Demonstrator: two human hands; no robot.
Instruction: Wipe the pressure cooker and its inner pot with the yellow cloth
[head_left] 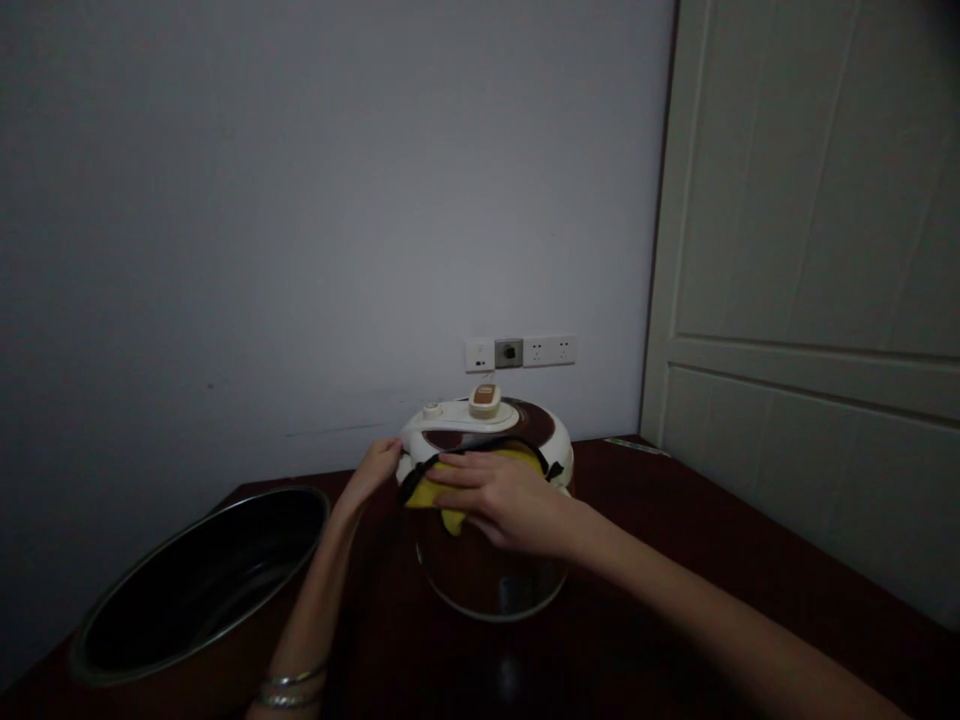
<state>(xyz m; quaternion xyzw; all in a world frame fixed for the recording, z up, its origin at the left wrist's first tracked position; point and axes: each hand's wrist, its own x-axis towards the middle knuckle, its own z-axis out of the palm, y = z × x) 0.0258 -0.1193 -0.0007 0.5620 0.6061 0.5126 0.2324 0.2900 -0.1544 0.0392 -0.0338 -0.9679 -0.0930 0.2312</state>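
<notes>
A round electric pressure cooker [525, 421] with a white and brown lid stands on the dark table. My right hand [514, 500] presses a yellow cloth [425, 491] with dark trim against the front of its upper rim, fingers lying over the cloth. At the cooker's left side, my left hand [377, 464] is closed at the edge of the lid, its fingers partly hidden. The lid's knob [484, 400] points up at the back. Dim light leaves the cooker's front panel hard to make out.
A large dark pot [202, 645] with a metal rim sits tilted-looking at the left, beside my left forearm. Wall sockets [550, 350] are behind the cooker. A pale door [810, 300] borders the table [675, 540] on the right. A thin strip [636, 446] lies near the back corner.
</notes>
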